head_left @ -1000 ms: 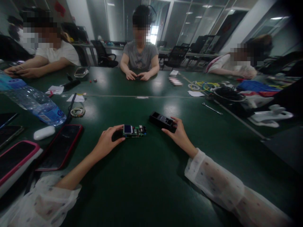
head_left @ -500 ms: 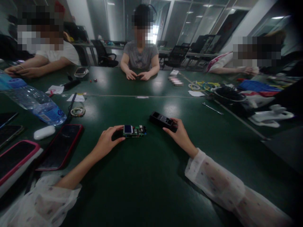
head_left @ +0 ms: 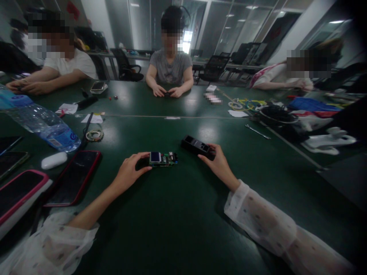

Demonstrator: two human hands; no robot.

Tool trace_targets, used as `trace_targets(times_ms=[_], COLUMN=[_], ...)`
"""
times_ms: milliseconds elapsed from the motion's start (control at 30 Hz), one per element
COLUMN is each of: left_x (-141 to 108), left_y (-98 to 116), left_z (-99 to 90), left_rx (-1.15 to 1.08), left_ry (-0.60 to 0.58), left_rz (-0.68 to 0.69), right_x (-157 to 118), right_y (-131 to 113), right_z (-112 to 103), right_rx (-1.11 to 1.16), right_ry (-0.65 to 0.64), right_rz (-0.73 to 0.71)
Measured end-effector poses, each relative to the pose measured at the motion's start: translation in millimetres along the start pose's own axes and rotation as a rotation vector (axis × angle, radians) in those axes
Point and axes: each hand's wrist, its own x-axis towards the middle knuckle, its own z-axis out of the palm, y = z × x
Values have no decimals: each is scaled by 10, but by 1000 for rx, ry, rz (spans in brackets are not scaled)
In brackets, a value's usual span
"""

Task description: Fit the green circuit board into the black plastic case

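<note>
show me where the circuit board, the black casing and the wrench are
circuit board [head_left: 164, 159]: head view, on the green components right of its screen
black casing [head_left: 195, 145]: head view, on its upper face
wrench [head_left: 257, 131]: head view, on the middle of its shaft

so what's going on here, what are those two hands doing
A person has a small electronic part in each bare hand over a green table. The left hand holds one end of a circuit board with a little screen; the right hand holds the near end of a black casing. Board and casing are apart. Across the table is another person in a grey shirt.
</note>
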Motion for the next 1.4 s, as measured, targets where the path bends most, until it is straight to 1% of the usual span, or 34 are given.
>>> trace_targets(times_ms=[333, 400, 500, 567, 667, 767, 833, 900, 967, 1067, 1267, 1400], left_x=[-2, -1, 0, -2, -6, -11, -13, -13, -11, -5, -2, -2], left_y=[-40, -52, -60, -56, -37, -15, -7, -13, -30, -58, -60, -40], left_z=[18, 25, 29, 25, 12, 3, 5, 14, 28, 43, 43, 51], left_rx=[12, 16, 21, 21, 15, 10, 13, 23, 39, 55, 43, 9], left_ry=[8, 9, 4, 4, 7, 10, 11, 21, 41, 60, 42, 76], left_rz=[-12, -15, -18, -15, -2, 11, 13, 3, -12, -9, -4, 10], right_x=[3, 9, 9, -5, -46, -100, -129, -144, -142, -115, -80, -88], right_y=[-24, -39, -130, -257, -525, -790, -916, -993, -1030, -1039, -975, -925], right_z=[-4, -6, 5, 31, 96, 177, 228, 268, 293, 310, 333, 352], right_rx=[19, 33, 112, 190, 277, 325, 342, 342, 332, 324, 320, 281], right_ry=[11, 28, 73, 77, 9, -106, -180, -240, -277, -298, -339, -370], right_rz=[14, -1, -49, -71, -106, -152, -187, -220, -241, -250, -253, -247])
